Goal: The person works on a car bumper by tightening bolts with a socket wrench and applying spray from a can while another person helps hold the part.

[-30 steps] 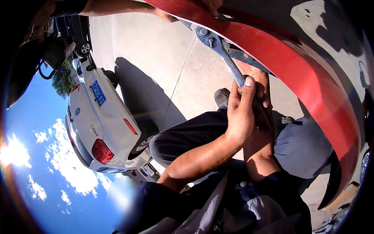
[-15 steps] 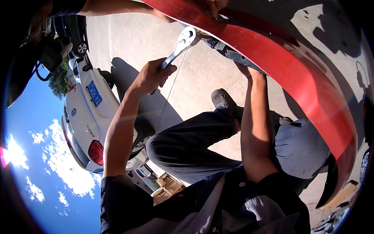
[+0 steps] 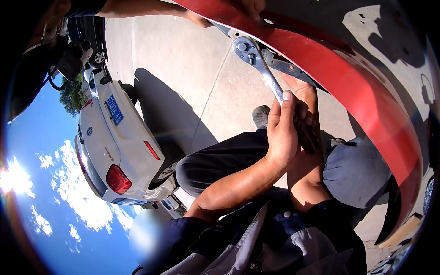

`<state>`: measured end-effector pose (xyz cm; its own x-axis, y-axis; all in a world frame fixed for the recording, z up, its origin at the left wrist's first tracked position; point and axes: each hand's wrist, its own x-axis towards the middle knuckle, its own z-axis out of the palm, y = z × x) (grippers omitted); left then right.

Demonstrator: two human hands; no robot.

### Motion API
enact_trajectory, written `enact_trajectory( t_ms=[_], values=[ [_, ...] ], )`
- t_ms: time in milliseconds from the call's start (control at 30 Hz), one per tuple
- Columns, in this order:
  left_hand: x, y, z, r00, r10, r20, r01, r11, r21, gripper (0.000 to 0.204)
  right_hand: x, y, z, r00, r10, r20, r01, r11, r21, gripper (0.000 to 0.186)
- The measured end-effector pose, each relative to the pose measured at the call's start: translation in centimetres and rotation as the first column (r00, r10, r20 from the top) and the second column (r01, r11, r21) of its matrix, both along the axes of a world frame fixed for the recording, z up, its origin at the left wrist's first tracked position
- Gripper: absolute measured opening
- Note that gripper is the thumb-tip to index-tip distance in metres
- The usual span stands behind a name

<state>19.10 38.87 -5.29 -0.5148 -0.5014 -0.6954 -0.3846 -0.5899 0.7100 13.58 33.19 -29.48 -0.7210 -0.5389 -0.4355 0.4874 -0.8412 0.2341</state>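
Observation:
My left hand [image 3: 286,126] is closed round the handle of a chrome ratchet wrench [image 3: 268,75], thumb along the shaft. The wrench's round head lies at a metal bracket on the edge of a long, curved red car body panel [image 3: 339,73]. Whether its socket sits on a fastener is hidden. Behind my left hand, my right hand [image 3: 298,85] reaches up to a dark metal strip [image 3: 293,69] under the panel edge; its fingers are out of sight. Another person's hand [image 3: 198,19] touches the panel edge at the top, and a second hand [image 3: 252,8] lies on the panel.
Pale concrete ground [image 3: 183,50] lies below. A white car [image 3: 119,142] stands at the left, with a dark car [image 3: 87,39] beyond it. My bent knee in dark trousers [image 3: 220,156] is under my arms. A grey cap [image 3: 357,172] shows near the panel's lower part.
My left hand has swung the ratchet handle from the lower left to the lower right, and now crosses in front of my right forearm. My right hand stays near the panel edge.

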Motion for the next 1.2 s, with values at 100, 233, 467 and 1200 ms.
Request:
enact_trajectory(
  t_ms=[100, 233, 467, 1200],
  values=[
    [1.3, -2.0, 0.2, 0.984, -0.173, 0.040, 0.174, 0.985, -0.009, 0.034, 0.3, 1.5, -2.0, 0.999, -0.040, 0.020, 0.039, 0.998, 0.052, 0.041],
    [3.6, -14.2, 3.9, 0.710, -0.574, 0.408, 0.682, 0.705, -0.196, 0.058, 0.8, -0.5, -2.5, 0.997, -0.046, 0.057, 0.045, 0.999, 0.020, 0.041],
    [-6.7, -25.0, 8.0, 0.048, -0.699, 0.714, 0.989, -0.067, -0.133, 0.053, 0.7, 1.3, -0.8, 0.993, -0.011, -0.116, 0.031, 0.985, 0.169, 0.035],
    [1.4, -15.8, 5.3, 0.552, -0.683, 0.477, 0.812, 0.571, -0.122, 0.053, -0.4, 1.9, 2.5, 0.976, 0.030, 0.217, -0.057, 0.991, 0.121, 0.034]
  ],
)
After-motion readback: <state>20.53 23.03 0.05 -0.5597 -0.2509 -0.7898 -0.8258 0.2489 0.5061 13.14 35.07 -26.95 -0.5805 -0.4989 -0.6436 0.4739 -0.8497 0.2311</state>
